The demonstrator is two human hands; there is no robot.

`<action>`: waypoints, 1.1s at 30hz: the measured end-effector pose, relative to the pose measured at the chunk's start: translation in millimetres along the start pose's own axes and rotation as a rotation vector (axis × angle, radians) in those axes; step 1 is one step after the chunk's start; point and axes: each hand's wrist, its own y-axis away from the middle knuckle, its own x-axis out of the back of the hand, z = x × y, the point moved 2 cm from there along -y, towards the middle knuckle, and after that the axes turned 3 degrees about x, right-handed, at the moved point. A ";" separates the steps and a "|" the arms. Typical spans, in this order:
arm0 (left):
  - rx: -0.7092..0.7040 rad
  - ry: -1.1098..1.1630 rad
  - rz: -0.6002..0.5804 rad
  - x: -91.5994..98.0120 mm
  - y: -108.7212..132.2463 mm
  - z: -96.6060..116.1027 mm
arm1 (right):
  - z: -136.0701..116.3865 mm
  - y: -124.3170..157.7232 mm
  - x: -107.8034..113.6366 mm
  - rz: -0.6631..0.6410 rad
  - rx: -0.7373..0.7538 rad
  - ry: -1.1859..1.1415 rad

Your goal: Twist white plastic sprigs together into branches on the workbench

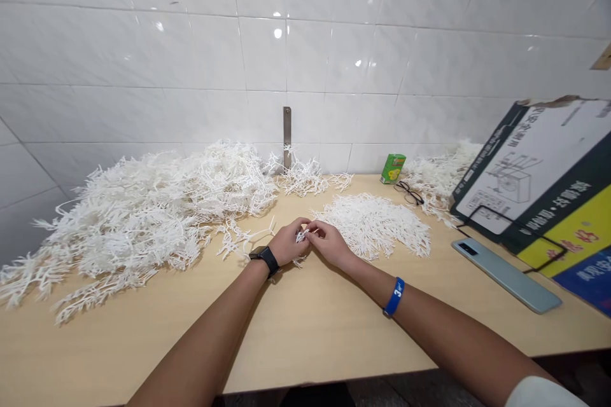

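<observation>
My left hand (287,243), with a black watch on its wrist, is closed around a small bunch of thin white plastic pieces (300,236). The fingertips of my right hand (329,243) pinch at the same bunch, and the two hands meet over the table. Fingers cover most of what is held. To the left spreads a big tangled heap of white branching plastic strips (157,210), with a few loose strips (233,238) lying near my left wrist. Just beyond my right hand is a flatter pile of short white pieces (377,222).
Against the tiled wall (200,51) lies a smaller tangle (305,176). At the right are a green box (393,168), eyeglasses (408,193), another white heap (446,172), a phone (508,276) and a large printed carton (534,178) leaning beside a black wire frame (518,224). The wooden table (305,331) has its edge close to me.
</observation>
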 end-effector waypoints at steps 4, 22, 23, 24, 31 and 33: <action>-0.004 0.023 0.037 -0.2 -0.9 4.0 | 3.3 -1.6 1.3 0.069 -0.046 -0.080; 0.078 0.199 0.143 4.3 -4.6 0.2 | 3.0 0.2 4.5 0.080 -0.020 -0.022; 0.079 0.204 0.151 4.0 -5.3 -0.7 | 3.2 0.4 4.0 0.068 -0.019 -0.017; 0.078 0.209 0.158 4.0 -6.0 -1.5 | 3.4 0.7 3.3 0.056 -0.021 -0.015; 0.031 0.165 0.108 5.6 -5.8 -1.9 | -0.3 2.4 2.0 0.027 -0.081 -0.149; 0.024 0.061 0.105 5.2 -4.1 -1.3 | -1.1 2.5 3.3 0.041 -0.101 -0.178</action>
